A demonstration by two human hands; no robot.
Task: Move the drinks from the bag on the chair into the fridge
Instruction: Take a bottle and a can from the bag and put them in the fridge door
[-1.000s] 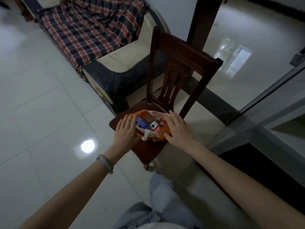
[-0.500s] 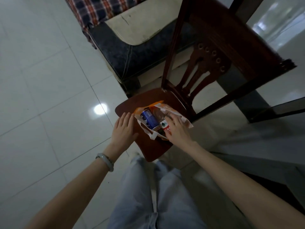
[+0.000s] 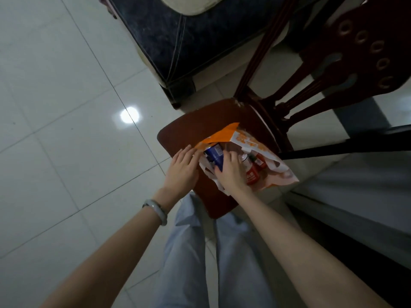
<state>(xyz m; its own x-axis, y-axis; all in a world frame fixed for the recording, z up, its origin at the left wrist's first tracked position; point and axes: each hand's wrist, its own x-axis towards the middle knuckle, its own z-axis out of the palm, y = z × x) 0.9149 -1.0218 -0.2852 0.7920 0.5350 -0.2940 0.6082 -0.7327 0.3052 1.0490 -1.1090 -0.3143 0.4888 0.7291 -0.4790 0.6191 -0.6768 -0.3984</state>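
My right grip (image 3: pixel 229 174) is curled round the blue can (image 3: pixel 212 153), which lies in the bag (image 3: pixel 249 141) on the chair (image 3: pixel 184 132), its long axis running away from the palm. The left grip (image 3: pixel 182 167) lies flat, fingers straight, just beside it on the bag's edge.

Orange-white bag (image 3: pixel 249 141) open on chair (image 3: pixel 184 132), blue can (image 3: pixel 214 155) inside

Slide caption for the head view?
Right hand grips blue can inside bag on chair; left hand rests against the bag's edge.

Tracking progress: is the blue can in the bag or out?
In: the blue drink can lies inside the orange-and-white plastic bag, right hand gripping it.
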